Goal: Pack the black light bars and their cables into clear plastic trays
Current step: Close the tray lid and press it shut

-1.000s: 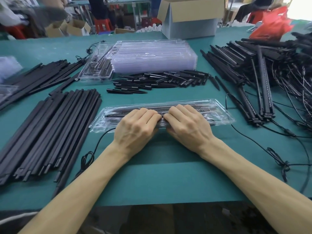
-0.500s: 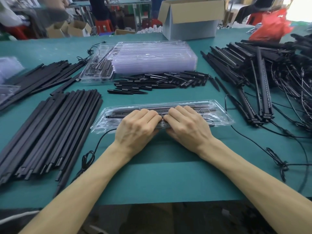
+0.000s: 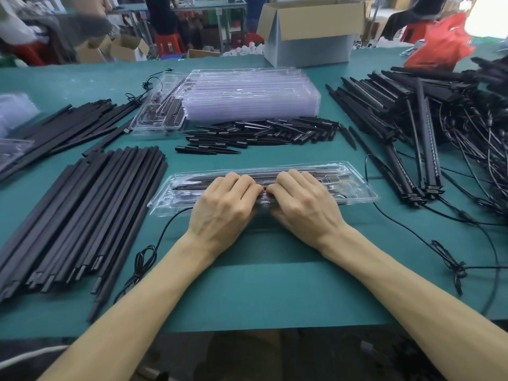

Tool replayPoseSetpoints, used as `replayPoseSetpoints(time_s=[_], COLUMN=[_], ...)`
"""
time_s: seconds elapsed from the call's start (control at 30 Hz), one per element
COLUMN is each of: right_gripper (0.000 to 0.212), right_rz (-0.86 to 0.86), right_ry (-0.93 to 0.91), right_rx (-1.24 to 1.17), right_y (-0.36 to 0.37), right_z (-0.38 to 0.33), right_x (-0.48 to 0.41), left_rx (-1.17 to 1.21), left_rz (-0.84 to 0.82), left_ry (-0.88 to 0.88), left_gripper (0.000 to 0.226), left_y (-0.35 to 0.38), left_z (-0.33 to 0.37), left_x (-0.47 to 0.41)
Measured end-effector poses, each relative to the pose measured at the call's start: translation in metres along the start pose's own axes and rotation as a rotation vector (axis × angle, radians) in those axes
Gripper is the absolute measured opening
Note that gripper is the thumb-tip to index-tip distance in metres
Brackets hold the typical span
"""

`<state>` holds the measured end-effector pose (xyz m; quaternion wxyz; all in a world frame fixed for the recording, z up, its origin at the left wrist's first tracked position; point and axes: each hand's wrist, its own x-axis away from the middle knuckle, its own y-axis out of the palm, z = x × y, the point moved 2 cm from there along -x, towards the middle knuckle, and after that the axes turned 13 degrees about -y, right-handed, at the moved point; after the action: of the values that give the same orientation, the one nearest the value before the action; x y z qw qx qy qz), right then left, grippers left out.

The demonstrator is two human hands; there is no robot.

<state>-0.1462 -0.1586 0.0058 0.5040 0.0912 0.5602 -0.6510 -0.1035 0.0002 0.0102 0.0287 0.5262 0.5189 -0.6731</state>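
Tray (image 3: 357, 189) gripped mid-length by left hand (image 3: 224, 210), right hand (image 3: 305, 207), fingers curled

A: What shows of the person?

B: Two arms only. The left forearm (image 3: 154, 292) and the right forearm (image 3: 412, 281) are bare from the wrist to the picture's lower edge.

A: And the hands?

B: Bare too. The left hand (image 3: 222, 207) has raised tendons and faint veins across its back. The right hand (image 3: 305, 204) looks the same, with marked knuckles. Both forearms are slim and smooth.
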Motion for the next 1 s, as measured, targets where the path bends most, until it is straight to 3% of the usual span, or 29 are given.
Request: replayPoseSetpoints(time_s=[0.63, 0.83, 1.0], right_gripper=[0.007, 0.009, 0.009], right_rz=[-0.105, -0.102, -0.068], right_ry=[-0.033, -0.048, -0.012], right_rx=[-0.023, -0.014, -0.012], right_y=[0.0, 0.0016, 0.0009], right_z=[0.0015, 0.0016, 0.0014], right_x=[0.0001, -0.0004, 0.0007], left_rx=[0.011, -0.008, -0.03], left_rz=[-0.031, -0.081, -0.078], left_ry=[0.03, 0.041, 0.006], left_gripper=[0.018, 0.008, 0.013], left_y=[0.0019, 0.0032, 0.0031], left_z=[0.0, 0.0025, 0.0044], left_x=[-0.0011, -0.0013, 0.0002])
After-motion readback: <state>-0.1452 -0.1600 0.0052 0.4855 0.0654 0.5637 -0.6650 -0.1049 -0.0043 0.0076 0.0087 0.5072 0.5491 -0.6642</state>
